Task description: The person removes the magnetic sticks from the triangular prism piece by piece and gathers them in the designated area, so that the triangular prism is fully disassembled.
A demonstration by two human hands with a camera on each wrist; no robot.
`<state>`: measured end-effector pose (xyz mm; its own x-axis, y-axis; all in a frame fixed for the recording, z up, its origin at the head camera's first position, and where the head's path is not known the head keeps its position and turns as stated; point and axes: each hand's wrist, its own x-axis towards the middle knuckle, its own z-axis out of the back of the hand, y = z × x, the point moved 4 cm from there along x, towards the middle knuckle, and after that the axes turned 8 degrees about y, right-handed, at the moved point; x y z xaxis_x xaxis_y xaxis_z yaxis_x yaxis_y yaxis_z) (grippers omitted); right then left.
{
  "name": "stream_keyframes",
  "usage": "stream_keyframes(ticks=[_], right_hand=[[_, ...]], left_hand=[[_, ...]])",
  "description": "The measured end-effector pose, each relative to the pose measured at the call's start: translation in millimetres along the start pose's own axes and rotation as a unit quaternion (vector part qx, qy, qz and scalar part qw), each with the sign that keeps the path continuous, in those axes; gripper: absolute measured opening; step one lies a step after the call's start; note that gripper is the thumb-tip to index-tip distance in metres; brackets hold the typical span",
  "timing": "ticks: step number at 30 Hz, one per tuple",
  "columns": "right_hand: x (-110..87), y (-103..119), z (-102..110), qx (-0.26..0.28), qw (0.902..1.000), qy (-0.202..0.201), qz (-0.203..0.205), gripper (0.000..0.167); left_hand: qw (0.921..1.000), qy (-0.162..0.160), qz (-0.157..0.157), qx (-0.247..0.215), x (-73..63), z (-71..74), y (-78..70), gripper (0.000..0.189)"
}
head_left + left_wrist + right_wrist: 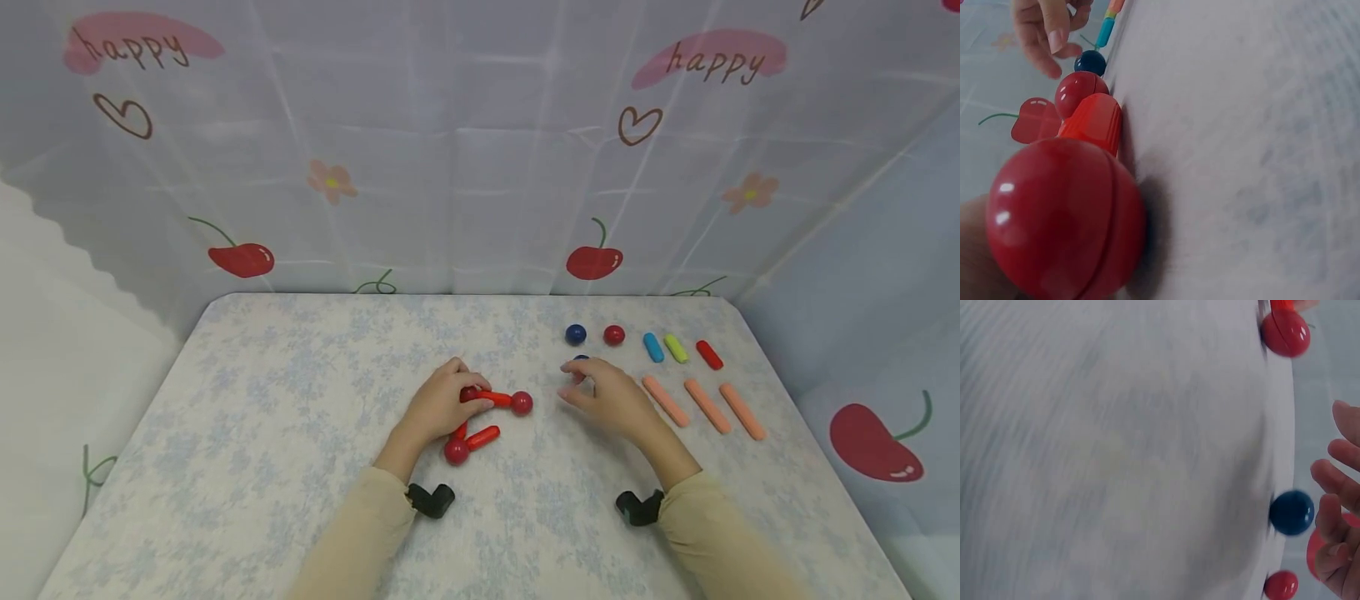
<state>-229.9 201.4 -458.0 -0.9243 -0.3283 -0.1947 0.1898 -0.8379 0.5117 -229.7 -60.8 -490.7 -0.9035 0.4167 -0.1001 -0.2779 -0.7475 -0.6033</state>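
Note:
On the table lies an assembly of red balls and red rods. My left hand (pixel 435 406) grips it at its upper corner, thumb and fingers around a red ball (pixel 468 393) there. From that ball a red rod (pixel 495 399) runs right to another red ball (pixel 522 403). The nearest red ball (pixel 457 451) has a loose-ended rod (pixel 483 437) pointing up and right; a second rod goes up under the hand. My right hand (pixel 609 398) holds nothing, fingers spread and slightly bent, just in front of a blue ball (pixel 581 357) that it partly hides.
Behind the right hand sit a blue ball (pixel 575 335) and a red ball (pixel 614 335). Farther right are short blue (pixel 653 347), lime (pixel 677 348) and red (pixel 708 355) rods. Three longer peach rods (pixel 707 406) lie nearer. A printed curtain (pixel 465 167) hangs behind the table.

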Motion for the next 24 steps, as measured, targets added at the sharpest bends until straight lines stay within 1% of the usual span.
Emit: stream_keyframes(ticks=[4, 7, 11, 14, 19, 24], right_hand=[[8.4, 14.4, -11.1, -0.003, 0.9998, 0.018, 0.012, 0.044], [12.1, 20.6, -19.6, -0.001, 0.9994, 0.027, 0.023, 0.044], [14.9, 26.5, -28.9, 0.014, 0.9980, 0.037, 0.050, 0.043], [16.4, 29.4, -33.2, 0.024, 0.9963, 0.042, 0.071, 0.041], [17.4, 31.1, -35.4, 0.041, 0.9939, 0.050, 0.090, 0.038], [16.4, 34.1, -40.1, 0.041, 0.9913, 0.085, 0.092, 0.044]], left_hand=[[0.9997, -0.023, 0.006, 0.011, -0.5, -2.0, 1.2, 0.020], [0.9994, -0.032, 0.008, -0.005, -0.9, -4.4, 2.4, 0.021], [0.9978, -0.035, 0.007, -0.057, -0.4, -7.5, 5.6, 0.020], [0.9960, -0.036, 0.005, -0.082, 0.5, -8.6, 8.4, 0.019], [0.9949, -0.037, -0.003, -0.094, 1.0, -9.7, 10.7, 0.019], [0.9951, -0.030, 0.005, -0.094, -1.4, -13.6, 11.7, 0.020]])
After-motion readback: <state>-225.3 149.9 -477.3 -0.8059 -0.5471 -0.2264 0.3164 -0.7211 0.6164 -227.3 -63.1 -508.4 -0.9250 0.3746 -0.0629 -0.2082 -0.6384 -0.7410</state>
